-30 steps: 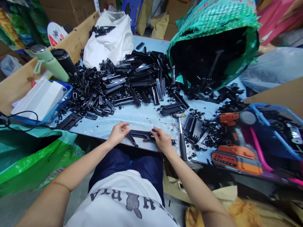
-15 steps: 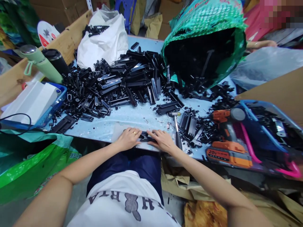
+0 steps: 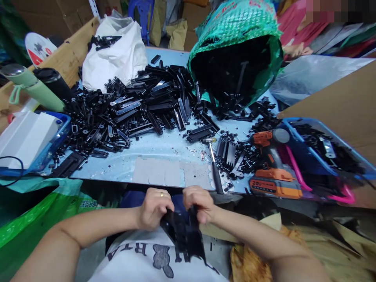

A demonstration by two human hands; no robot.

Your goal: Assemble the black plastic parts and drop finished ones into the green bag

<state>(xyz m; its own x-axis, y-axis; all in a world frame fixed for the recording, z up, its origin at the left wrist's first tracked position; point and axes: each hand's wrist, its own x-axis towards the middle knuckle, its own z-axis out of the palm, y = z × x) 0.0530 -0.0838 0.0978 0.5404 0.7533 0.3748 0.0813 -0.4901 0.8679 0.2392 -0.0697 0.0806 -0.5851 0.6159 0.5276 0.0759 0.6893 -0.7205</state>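
Note:
Both my hands are off the table, held over my lap close to my white shirt. My left hand (image 3: 155, 207), with a ring on one finger, is closed on the left side of a black plastic assembly (image 3: 184, 235). My right hand (image 3: 197, 203) is closed on its top right. The assembly hangs down between the hands, its ends spreading apart. A grey patch (image 3: 164, 171) on the blue table (image 3: 164, 147) lies bare right in front of me.
A big heap of black plastic parts (image 3: 135, 105) covers the table's middle and left. A green woven sack (image 3: 235, 51) lies open behind. A hammer (image 3: 214, 164) and an orange drill (image 3: 270, 168) lie right, by a blue bin (image 3: 323, 149). A white bag (image 3: 114, 55) and bottles (image 3: 32, 86) stand left.
My hands have lifted the black assembly off the table's front edge and drawn it back to my lap. The camera has tilted down a little.

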